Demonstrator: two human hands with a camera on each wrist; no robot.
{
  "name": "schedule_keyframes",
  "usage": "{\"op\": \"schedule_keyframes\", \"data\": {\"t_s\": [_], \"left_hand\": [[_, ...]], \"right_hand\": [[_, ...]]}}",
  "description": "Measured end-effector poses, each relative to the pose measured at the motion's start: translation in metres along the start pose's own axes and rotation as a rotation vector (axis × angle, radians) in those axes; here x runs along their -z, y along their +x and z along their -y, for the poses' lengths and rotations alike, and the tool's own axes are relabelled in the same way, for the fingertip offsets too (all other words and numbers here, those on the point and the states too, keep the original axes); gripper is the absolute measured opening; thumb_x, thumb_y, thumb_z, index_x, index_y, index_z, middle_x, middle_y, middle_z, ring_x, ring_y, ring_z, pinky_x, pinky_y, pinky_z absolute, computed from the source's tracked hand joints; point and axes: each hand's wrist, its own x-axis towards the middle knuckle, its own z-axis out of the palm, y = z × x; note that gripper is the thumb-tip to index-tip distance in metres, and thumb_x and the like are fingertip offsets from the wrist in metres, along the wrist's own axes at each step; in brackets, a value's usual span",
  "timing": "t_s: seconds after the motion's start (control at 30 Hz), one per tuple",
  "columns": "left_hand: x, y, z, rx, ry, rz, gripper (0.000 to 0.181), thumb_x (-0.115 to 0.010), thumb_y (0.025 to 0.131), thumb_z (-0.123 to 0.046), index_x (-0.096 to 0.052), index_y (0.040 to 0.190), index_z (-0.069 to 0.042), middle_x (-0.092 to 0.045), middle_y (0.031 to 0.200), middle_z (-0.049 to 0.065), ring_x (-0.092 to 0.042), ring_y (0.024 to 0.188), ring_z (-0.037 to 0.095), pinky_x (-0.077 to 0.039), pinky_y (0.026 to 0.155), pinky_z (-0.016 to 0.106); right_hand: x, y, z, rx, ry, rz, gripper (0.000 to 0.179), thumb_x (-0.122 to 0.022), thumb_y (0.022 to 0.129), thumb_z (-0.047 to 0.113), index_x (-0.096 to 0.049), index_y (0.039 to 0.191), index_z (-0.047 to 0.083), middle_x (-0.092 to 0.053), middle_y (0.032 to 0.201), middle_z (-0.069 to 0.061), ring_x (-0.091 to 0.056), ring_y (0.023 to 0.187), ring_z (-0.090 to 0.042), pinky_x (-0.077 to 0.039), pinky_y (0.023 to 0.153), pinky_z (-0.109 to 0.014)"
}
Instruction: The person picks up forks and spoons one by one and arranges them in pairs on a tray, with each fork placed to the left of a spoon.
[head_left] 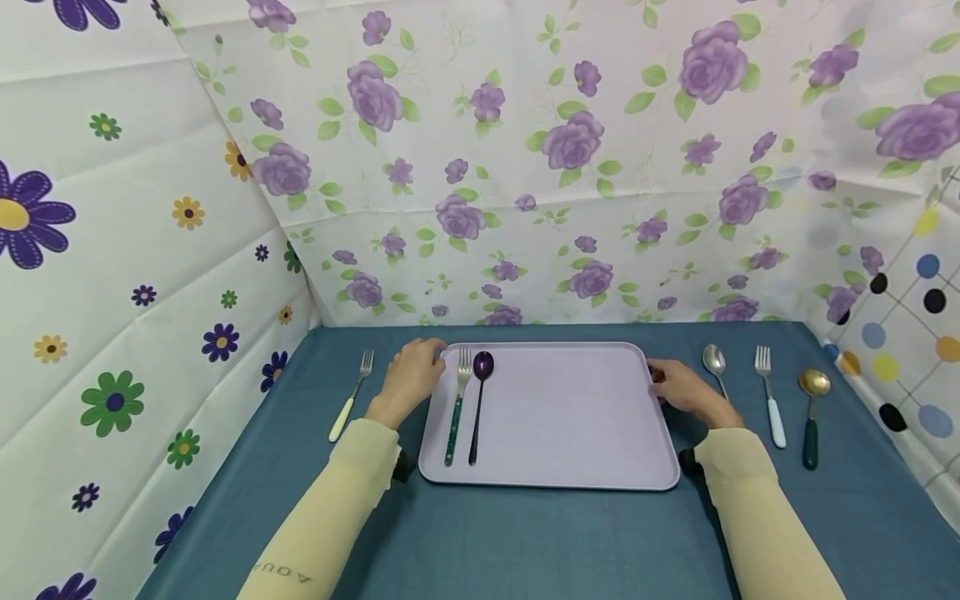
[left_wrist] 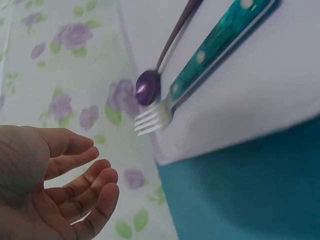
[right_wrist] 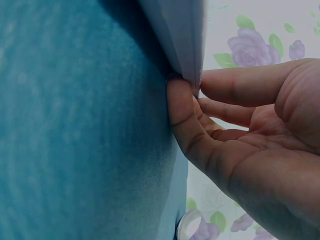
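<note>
Head view: pale lilac tray [head_left: 573,417] on blue tabletop [head_left: 555,542], long axis left-right; my right hand [head_left: 684,387] pinches its right edge, left hand [head_left: 408,375] loose near far-left corner; floral cloth [head_left: 525,167] behind.

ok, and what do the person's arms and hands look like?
Left hand and right hand bare, no gloves. Long pale-yellow left sleeve and right sleeve; dark lettering on the left one, not fully legible. A small black object shows by the left cuff, another by the right.
</note>
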Motion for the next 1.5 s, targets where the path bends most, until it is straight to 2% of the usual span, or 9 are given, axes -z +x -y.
{"op": "schedule_keyframes", "data": {"t_s": [0.17, 0.27, 0.37, 0.47, 0.63, 0.97, 1.1, 1.27, 1.5], "left_hand": [[0.014, 0.002, 0.01, -0.001, -0.014, -0.024, 0.034, -0.055, 0.105, -0.011, -0.068, 0.135, -0.006, -0.064, 0.11, 0.017, -0.058, 0.076, 0.026, -0.044, 0.06, 0.038], [0.019, 0.003, 0.016, -0.002, 0.001, -0.048, 0.034, -0.056, 0.104, -0.01, -0.068, 0.135, -0.004, -0.062, 0.117, 0.02, -0.061, 0.09, 0.032, -0.05, 0.071, 0.045], [0.022, 0.002, 0.024, 0.016, -0.001, -0.057, 0.038, -0.058, 0.104, -0.011, -0.064, 0.141, -0.004, -0.056, 0.125, 0.023, -0.058, 0.105, 0.038, -0.049, 0.083, 0.051], [0.025, -0.001, 0.032, 0.044, -0.011, -0.046, 0.042, -0.058, 0.105, -0.012, -0.058, 0.147, -0.005, -0.053, 0.13, 0.024, -0.056, 0.109, 0.039, -0.048, 0.081, 0.052], [0.031, -0.007, 0.051, 0.095, -0.004, -0.032, 0.044, -0.056, 0.106, -0.013, -0.054, 0.15, -0.005, -0.051, 0.132, 0.026, -0.056, 0.106, 0.04, -0.048, 0.072, 0.048], [0.04, -0.015, 0.074, 0.13, 0.008, -0.027, 0.044, -0.052, 0.107, -0.013, -0.053, 0.15, -0.003, -0.049, 0.136, 0.031, -0.055, 0.114, 0.046, -0.05, 0.081, 0.056], [0.04, -0.019, 0.08, 0.147, 0.011, -0.01, 0.046, -0.052, 0.106, -0.011, -0.052, 0.15, 0.0, -0.048, 0.136, 0.033, -0.053, 0.118, 0.049, -0.048, 0.089, 0.061], [0.037, -0.022, 0.091, 0.161, 0.046, 0.056, 0.05, -0.055, 0.103, -0.009, -0.048, 0.15, 0.007, -0.046, 0.134, 0.038, -0.05, 0.119, 0.052, -0.044, 0.096, 0.063], [0.034, -0.024, 0.107, 0.169, 0.055, 0.111, 0.054, -0.056, 0.104, -0.01, -0.043, 0.152, 0.009, -0.046, 0.132, 0.039, -0.05, 0.115, 0.053, -0.045, 0.093, 0.064]], "right_hand": [[0.0, 0.0, 0.0, 0.005, -0.003, -0.003, 0.056, -0.05, 0.101, -0.004, -0.031, 0.151, -0.022, -0.06, 0.109, -0.027, -0.062, 0.093, -0.031, -0.057, 0.082, -0.046], [0.001, 0.0, 0.0, 0.012, 0.006, -0.009, 0.056, -0.05, 0.1, -0.005, -0.032, 0.15, -0.022, -0.06, 0.108, -0.026, -0.061, 0.092, -0.031, -0.057, 0.08, -0.044], [0.0, 0.0, -0.001, 0.017, 0.012, -0.015, 0.057, -0.051, 0.099, -0.006, -0.032, 0.15, -0.022, -0.06, 0.107, -0.026, -0.061, 0.092, -0.031, -0.057, 0.079, -0.043], [0.0, 0.0, 0.0, 0.015, 0.009, -0.014, 0.057, -0.051, 0.099, -0.005, -0.032, 0.15, -0.022, -0.06, 0.107, -0.026, -0.061, 0.091, -0.031, -0.057, 0.078, -0.043], [-0.001, 0.001, 0.001, 0.012, -0.002, -0.007, 0.056, -0.05, 0.1, -0.004, -0.032, 0.151, -0.021, -0.06, 0.109, -0.027, -0.062, 0.092, -0.031, -0.057, 0.078, -0.043], [-0.001, 0.001, -0.001, 0.013, 0.01, -0.002, 0.056, -0.049, 0.101, -0.004, -0.031, 0.152, -0.02, -0.06, 0.11, -0.027, -0.062, 0.093, -0.031, -0.057, 0.079, -0.044], [-0.001, 0.001, -0.002, 0.015, 0.015, -0.006, 0.057, -0.049, 0.1, -0.005, -0.032, 0.152, -0.02, -0.06, 0.108, -0.026, -0.061, 0.092, -0.031, -0.057, 0.079, -0.044], [-0.001, 0.001, -0.002, 0.021, 0.009, -0.012, 0.057, -0.05, 0.1, -0.005, -0.032, 0.151, -0.021, -0.06, 0.107, -0.025, -0.061, 0.091, -0.03, -0.057, 0.078, -0.043], [0.0, 0.001, -0.002, 0.03, 0.014, -0.015, 0.057, -0.05, 0.1, -0.005, -0.033, 0.152, -0.02, -0.061, 0.108, -0.026, -0.062, 0.091, -0.03, -0.057, 0.078, -0.043]]}}
